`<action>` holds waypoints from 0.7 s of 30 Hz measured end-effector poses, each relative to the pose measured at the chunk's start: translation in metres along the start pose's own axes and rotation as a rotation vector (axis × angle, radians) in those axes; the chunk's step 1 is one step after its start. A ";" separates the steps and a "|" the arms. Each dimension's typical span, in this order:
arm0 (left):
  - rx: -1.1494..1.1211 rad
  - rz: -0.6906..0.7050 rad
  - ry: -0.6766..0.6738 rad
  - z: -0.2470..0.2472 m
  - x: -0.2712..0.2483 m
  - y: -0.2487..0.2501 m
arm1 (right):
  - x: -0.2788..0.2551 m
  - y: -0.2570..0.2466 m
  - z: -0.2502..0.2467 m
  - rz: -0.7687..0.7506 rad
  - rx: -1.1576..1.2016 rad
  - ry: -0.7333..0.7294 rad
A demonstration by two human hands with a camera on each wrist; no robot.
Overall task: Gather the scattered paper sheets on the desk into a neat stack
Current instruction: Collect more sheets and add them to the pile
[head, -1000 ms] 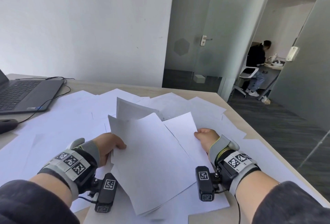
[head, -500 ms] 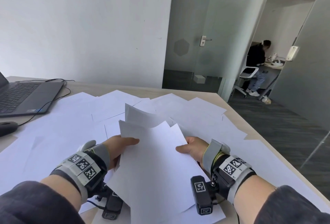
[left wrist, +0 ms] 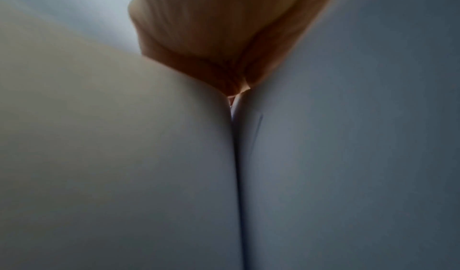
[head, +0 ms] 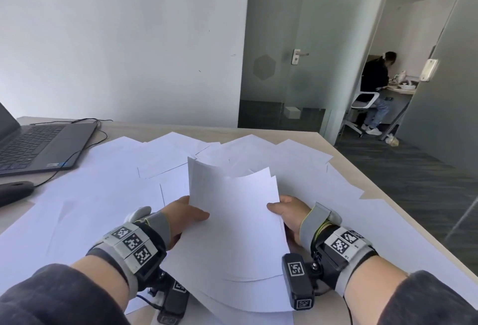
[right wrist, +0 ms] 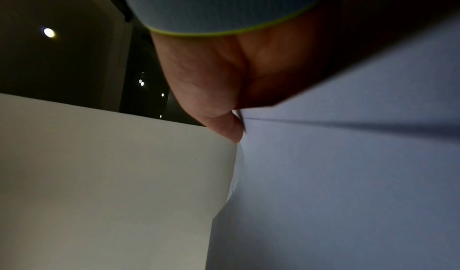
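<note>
Between left hand (head: 185, 217) and right hand (head: 289, 212), fingers now grip a squarer sheaf (head: 232, 221)

dark sleeves (head: 64, 296), grey wrist straps w/ b&w marker tags (head: 132, 243), black cams (head: 297, 284)

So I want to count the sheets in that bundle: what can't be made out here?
- Sheet count: in the head view the held bundle shows its top sheet and a few staggered edges.
- Left hand fingers: left wrist view blurred, paper covers them.
- Right hand fingers: right wrist view dark, paper hides them.
- Laptop: cut by the left edge.
</note>
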State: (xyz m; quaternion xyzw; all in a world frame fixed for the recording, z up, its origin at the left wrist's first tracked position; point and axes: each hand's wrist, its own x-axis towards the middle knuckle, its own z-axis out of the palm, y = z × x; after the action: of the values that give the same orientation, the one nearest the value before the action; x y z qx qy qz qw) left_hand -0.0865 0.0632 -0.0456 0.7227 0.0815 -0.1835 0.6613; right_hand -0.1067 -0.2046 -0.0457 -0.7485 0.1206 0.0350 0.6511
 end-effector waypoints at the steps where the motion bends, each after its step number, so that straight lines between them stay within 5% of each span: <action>1: 0.018 0.005 -0.007 0.000 -0.001 0.001 | -0.001 0.000 0.001 -0.001 0.005 -0.026; 9: -0.078 0.284 0.071 -0.010 -0.010 0.026 | 0.011 0.000 -0.018 -0.089 -0.074 0.289; 15: -0.247 0.486 0.097 -0.010 -0.017 0.041 | 0.010 -0.003 -0.015 0.072 0.283 0.014; 21: -0.205 0.603 0.079 -0.001 -0.022 0.045 | 0.010 -0.026 -0.010 -0.078 0.265 -0.027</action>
State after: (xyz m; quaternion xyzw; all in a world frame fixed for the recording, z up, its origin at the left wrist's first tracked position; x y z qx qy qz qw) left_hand -0.0905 0.0621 0.0049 0.6506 -0.0930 0.0580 0.7515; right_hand -0.0924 -0.2129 -0.0208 -0.6597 0.0863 0.0038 0.7466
